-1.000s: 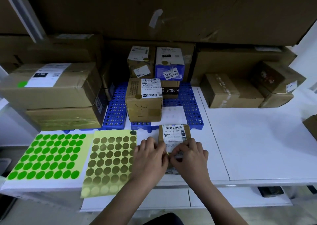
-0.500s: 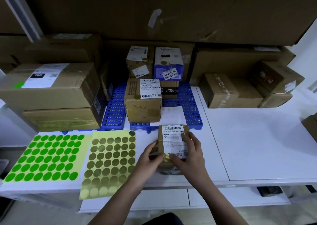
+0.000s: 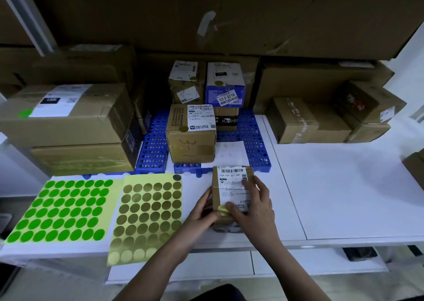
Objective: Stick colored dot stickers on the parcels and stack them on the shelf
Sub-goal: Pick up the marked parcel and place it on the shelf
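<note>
A small brown parcel (image 3: 231,186) with a white shipping label lies on the white table in front of me. A gold dot sticker (image 3: 223,209) sits near its front left corner. My left hand (image 3: 202,211) holds the parcel's left side, thumb beside the dot. My right hand (image 3: 254,204) lies over the label, thumb pressing at the dot and fingers along the right edge. A sheet of gold dot stickers (image 3: 146,215) and a sheet of green dot stickers (image 3: 62,209) lie to the left.
A blue perforated tray (image 3: 153,149) behind the parcel carries several labelled boxes with gold dots, the nearest marked "3-1" (image 3: 191,137). Large cartons with a green dot (image 3: 66,114) are stacked at the left. More brown boxes (image 3: 321,121) stand at the back right.
Both hands were pinched together over the parcel's front holding the sticker. They have spread apart, the dot now lies on the parcel, and the left hand has moved to the parcel's side.
</note>
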The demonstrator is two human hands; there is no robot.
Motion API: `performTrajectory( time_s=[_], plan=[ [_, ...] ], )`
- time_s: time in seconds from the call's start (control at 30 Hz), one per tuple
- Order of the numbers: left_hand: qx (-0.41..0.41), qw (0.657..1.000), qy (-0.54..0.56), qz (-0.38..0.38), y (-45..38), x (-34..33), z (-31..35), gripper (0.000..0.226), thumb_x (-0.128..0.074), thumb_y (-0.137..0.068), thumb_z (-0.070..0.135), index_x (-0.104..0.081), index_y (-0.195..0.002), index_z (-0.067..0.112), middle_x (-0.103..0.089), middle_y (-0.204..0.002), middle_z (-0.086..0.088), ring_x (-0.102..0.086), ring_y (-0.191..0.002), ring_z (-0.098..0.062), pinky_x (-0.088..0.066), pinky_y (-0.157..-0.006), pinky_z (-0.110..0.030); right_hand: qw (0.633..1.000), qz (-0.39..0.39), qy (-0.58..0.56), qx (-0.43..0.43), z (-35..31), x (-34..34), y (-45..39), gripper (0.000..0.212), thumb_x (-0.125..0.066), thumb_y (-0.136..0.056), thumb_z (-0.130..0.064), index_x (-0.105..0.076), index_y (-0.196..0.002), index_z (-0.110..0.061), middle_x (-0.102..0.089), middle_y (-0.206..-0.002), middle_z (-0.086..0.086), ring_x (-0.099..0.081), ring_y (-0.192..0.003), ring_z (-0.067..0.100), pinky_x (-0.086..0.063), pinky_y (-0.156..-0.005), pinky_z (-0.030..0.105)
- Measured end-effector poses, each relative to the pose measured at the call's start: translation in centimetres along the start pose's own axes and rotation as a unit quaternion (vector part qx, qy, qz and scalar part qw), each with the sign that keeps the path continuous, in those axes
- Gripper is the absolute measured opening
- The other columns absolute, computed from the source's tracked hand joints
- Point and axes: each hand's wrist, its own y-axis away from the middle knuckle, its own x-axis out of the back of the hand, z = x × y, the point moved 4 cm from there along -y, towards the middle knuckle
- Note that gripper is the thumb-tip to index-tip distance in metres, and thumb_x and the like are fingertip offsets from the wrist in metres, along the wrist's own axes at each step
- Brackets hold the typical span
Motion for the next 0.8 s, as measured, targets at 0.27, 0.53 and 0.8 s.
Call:
performTrajectory(
  time_s=[0.27, 0.53, 0.8],
  plan=[
    [0.006, 1.0, 0.005, -0.006, -0.4, 0.0, 0.0, 0.052, -0.046, -0.095, 0.008, -0.038, -0.134, 0.041, -0.058, -0.124, 0.016, -0.059, -0.108, -0.004, -0.049, -0.073, -0.013, 0.994, -0.012, -0.109, 0.001, 0.3, 0.7, 0.0, 0.052, -0.066, -0.086, -0.025, -0.045, -0.134, -0.025, -0.035, -0.144, -0.008, -0.038, -0.132, 0.014, -0.041, -0.101, 0.039],
    [0.035, 0.998, 0.03, 0.049, -1.9, -0.2, 0.6, 0.045, -0.04, -0.099, 0.04, -0.036, -0.143, 0.032, -0.049, -0.141, 0.005, -0.053, -0.121, -0.013, -0.044, -0.101, -0.035, 0.921, -0.02, -0.335, -0.196, 2.1, 0.8, -0.6, 0.049, -0.052, -0.097, -0.029, -0.035, -0.142, -0.021, -0.04, -0.144, 0.001, -0.045, -0.127, 0.018, -0.042, -0.104, 0.039],
    [0.062, 0.98, 0.176, 0.07, -1.8, -2.8, 1.0, 0.041, -0.038, -0.098, 0.045, -0.051, -0.131, 0.025, -0.067, -0.118, -0.002, -0.066, -0.104, -0.019, -0.052, -0.071, -0.027, 0.864, -0.127, -0.424, -0.238, 1.0, -0.1, 0.3, 0.044, -0.04, -0.096, -0.05, -0.051, -0.13, -0.024, -0.065, -0.118, -0.001, -0.064, -0.103, 0.014, -0.05, -0.073, 0.025]
  ],
)
